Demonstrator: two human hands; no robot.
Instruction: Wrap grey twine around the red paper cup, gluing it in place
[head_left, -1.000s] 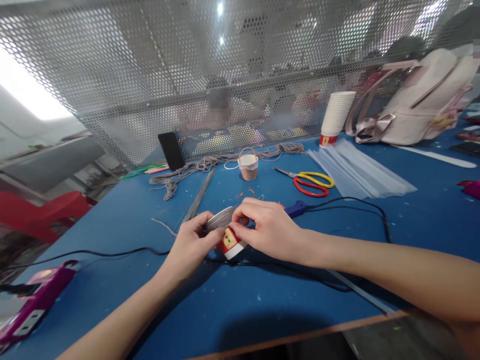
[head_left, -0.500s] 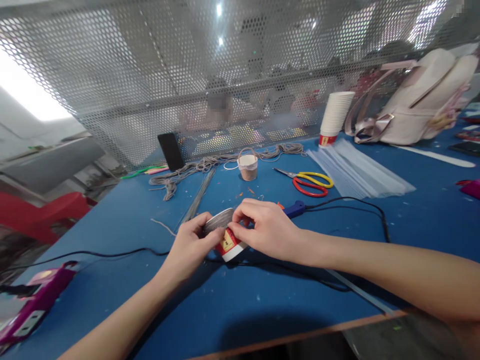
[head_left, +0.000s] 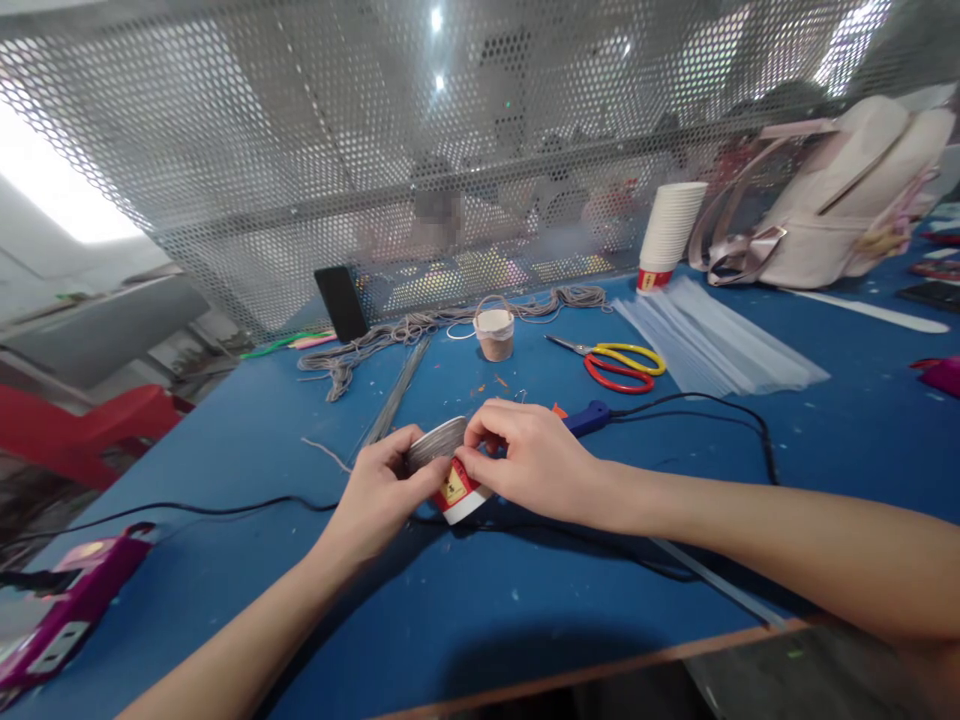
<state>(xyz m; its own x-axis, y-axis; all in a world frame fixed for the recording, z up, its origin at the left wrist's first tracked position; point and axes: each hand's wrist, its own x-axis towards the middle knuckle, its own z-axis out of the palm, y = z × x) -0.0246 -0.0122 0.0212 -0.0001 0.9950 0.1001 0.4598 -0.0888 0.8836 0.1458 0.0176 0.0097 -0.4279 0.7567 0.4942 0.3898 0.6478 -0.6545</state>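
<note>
A red and white paper cup (head_left: 459,492) is tilted in front of me, with grey cord (head_left: 444,440) wound in rows round its upper part. My left hand (head_left: 384,492) grips the cup from the left, the thumb across its front. At the cup's right side, my right hand (head_left: 534,462) pinches its thumb and fingertips at the lower edge of the windings. Whether a loose cord end lies between those fingertips is hidden. Just behind the right hand lies a blue-handled glue gun (head_left: 588,418), its front part covered by the hand.
Beyond my hands stand a small handled basket (head_left: 495,340), scissors (head_left: 619,365), clear glue sticks (head_left: 720,340) and stacked paper cups (head_left: 673,225). Grey cord bundles (head_left: 405,330) lie along the mesh screen (head_left: 300,150). Black cables (head_left: 225,508) cross the blue table (head_left: 375,640); a purple power strip (head_left: 75,610) is at left.
Both hands keep nearly the same hold on the cup. The cup has turned very slightly; nothing else has visibly moved.
</note>
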